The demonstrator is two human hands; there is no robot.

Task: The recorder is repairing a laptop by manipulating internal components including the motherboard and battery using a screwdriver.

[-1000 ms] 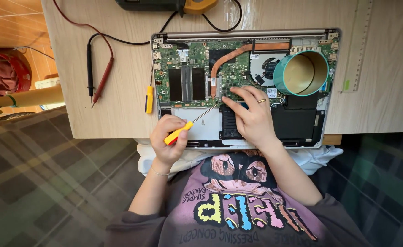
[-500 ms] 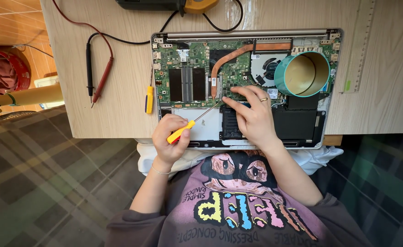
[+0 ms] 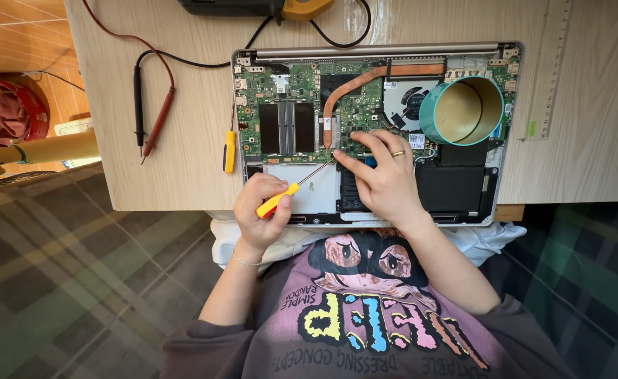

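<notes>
An opened laptop (image 3: 463, 203) lies bottom-up on the wooden table (image 3: 182, 168), its green circuit board (image 3: 281, 91), copper heat pipe and fan exposed. My left hand (image 3: 256, 217) grips a small screwdriver with a yellow-orange handle (image 3: 275, 201). Its thin shaft points up and right toward the board's lower edge. My right hand (image 3: 386, 179), wearing a ring, rests flat on the laptop, with its fingertips on the board close to the screwdriver tip.
A teal round cup (image 3: 461, 110) stands on the laptop's right part. A second yellow screwdriver (image 3: 229, 151) lies left of the laptop. Black (image 3: 138, 98) and red (image 3: 158, 126) probes run by wires to a meter (image 3: 281, 7) at the far edge. A ruler (image 3: 551, 70) lies at the right.
</notes>
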